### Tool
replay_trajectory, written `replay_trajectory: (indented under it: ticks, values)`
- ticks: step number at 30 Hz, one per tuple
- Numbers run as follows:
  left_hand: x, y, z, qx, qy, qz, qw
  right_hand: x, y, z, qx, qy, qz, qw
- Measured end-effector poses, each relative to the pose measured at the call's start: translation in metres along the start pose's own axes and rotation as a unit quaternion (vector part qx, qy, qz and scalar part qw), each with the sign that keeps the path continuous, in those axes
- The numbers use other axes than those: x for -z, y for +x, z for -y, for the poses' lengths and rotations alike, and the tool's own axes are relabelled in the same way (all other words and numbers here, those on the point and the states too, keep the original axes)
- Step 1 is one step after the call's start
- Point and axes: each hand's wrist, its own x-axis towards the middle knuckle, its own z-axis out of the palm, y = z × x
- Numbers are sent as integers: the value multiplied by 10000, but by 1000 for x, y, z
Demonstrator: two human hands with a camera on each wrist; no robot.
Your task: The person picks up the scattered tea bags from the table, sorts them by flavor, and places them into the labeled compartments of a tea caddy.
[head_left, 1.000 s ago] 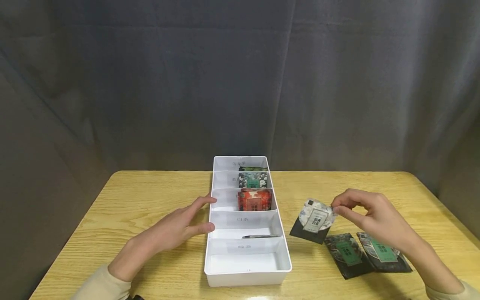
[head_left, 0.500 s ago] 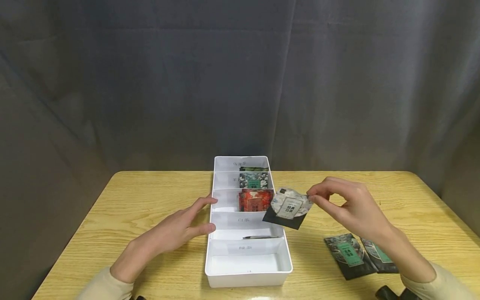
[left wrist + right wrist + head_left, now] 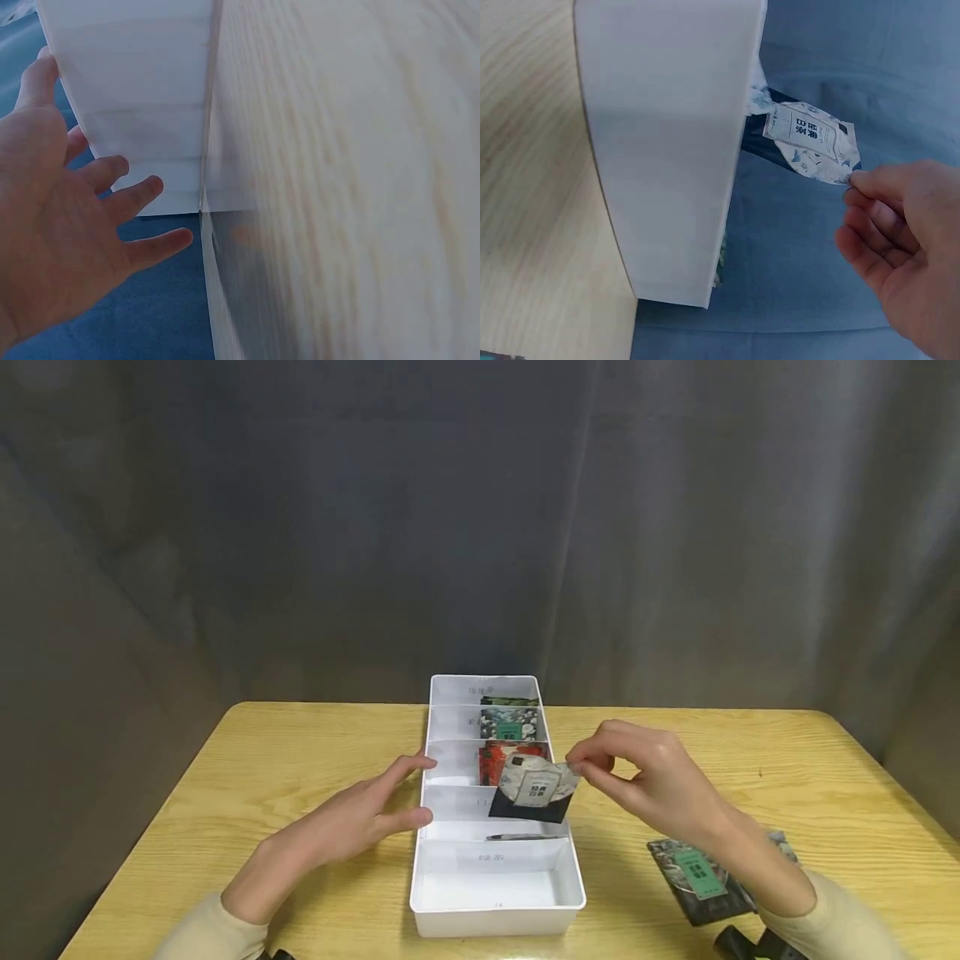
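A white-and-black tea sachet [image 3: 534, 787] hangs tilted over the long white divided box [image 3: 495, 923], above its second compartment from the front. My right hand [image 3: 663, 781] pinches it by its upper right corner between thumb and forefinger. In the right wrist view, the sachet [image 3: 806, 135] shows beyond the box wall [image 3: 660, 150], its lower end partly hidden. My left hand [image 3: 337, 835] is at the box's left side, thumb and forefinger extended to the rim, holding nothing. In the left wrist view its other fingers [image 3: 135, 199] are spread beside the wall.
Red sachets [image 3: 495, 762], a green-and-white floral sachet [image 3: 510, 724] and dark green sachets [image 3: 510, 701] stand in the farther compartments. One thin sachet [image 3: 527, 837] shows edge-on below the held one. Green-labelled sachets [image 3: 701, 881] lie right of the box, partly under my right forearm.
My right hand has carried the white-and-black tea sachet leftward from above the right side of the table to over the box. My left hand has stayed at the box's side.
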Motion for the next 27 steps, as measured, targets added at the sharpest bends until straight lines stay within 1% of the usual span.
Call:
replay_trajectory:
  ticks: [3,8,15,19,22,24,27]
  values:
    - [-1,-3,1,51,-21,-7,10000,-6,-1,0,-57,38,211,9998]
    - [-2,-3,1,17,11,-30,10000,-13,-6,0,-206,70,415,9989]
    - [-1,-1,-2,34,85,16,10000,-23,-14,-1,-110,145,587,9981]
    - [-1,-1,-3,62,148,14,9999,-25,-18,-1,91,186,693,9974]
    - [0,-2,-4,103,157,15,9998,-24,-21,1,200,127,865,9960]
    - [0,-2,-4,128,166,22,9998,-23,-23,2,191,54,992,9949]
    - [0,-3,-4,139,190,11,9997,-21,-25,4,52,-15,1201,9928]
